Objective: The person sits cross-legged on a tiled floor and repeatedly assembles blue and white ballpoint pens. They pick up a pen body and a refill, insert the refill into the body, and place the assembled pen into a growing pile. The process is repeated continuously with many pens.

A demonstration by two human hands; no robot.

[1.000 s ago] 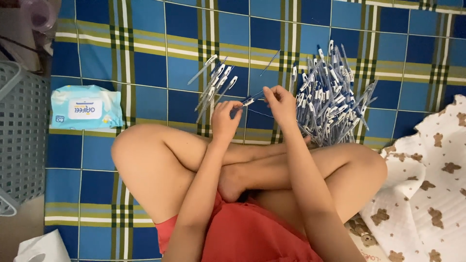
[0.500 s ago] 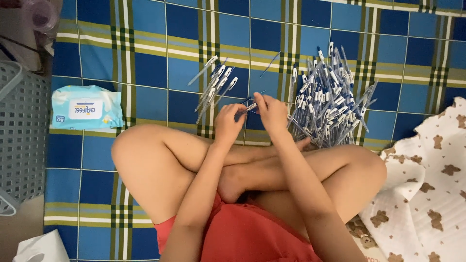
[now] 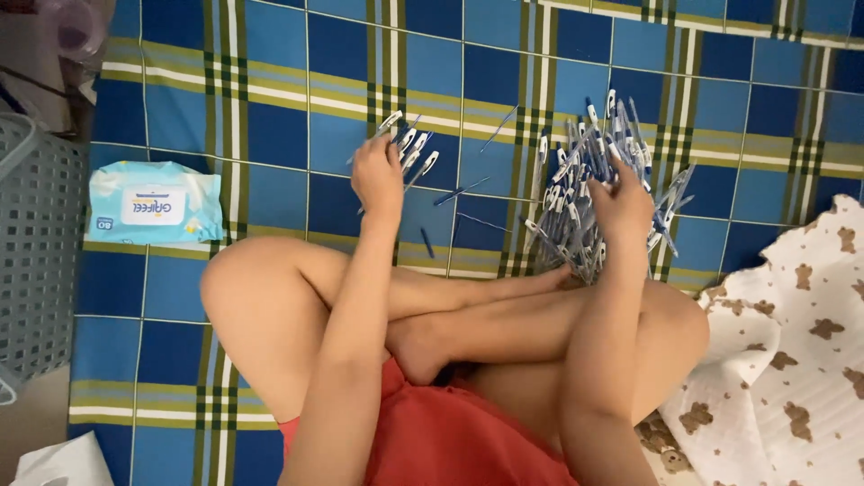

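Nearest me I see crossed bare legs and red shorts [image 3: 468,441], the person sitting on a blue, green and white checked mat [image 3: 270,108]. Low right, a white cloth w/ brown bear print [image 3: 792,360] lies just beside the right knee.

Both forearms reach fwd over the legs. Left hand [image 3: 378,180] sits on the small bunch of white-and-blue plastic pens [image 3: 409,148]; grip curled down onto them, touching, but I can't tell if it's actually clamped round any. A few loose thin blue refills [image 3: 459,192] lie on the mat between the two hands, one more near the shin.

Right hand [image 3: 621,202] rests on the big heap of white-and-blue plastic pens [image 3: 585,180], fingers spread and bent into the pile; whether it's closed on a pen I can't tell either. Heap lies just past the right foot, pens sticking out every way.

Far left: pale blue soft pack of wet wipes [image 3: 155,202] flat on the mat, and beside it, at the frame edge, a grey plastic lattice basket [image 3: 36,252]. Bottom left corner, sth white and crumpled, unclear what.
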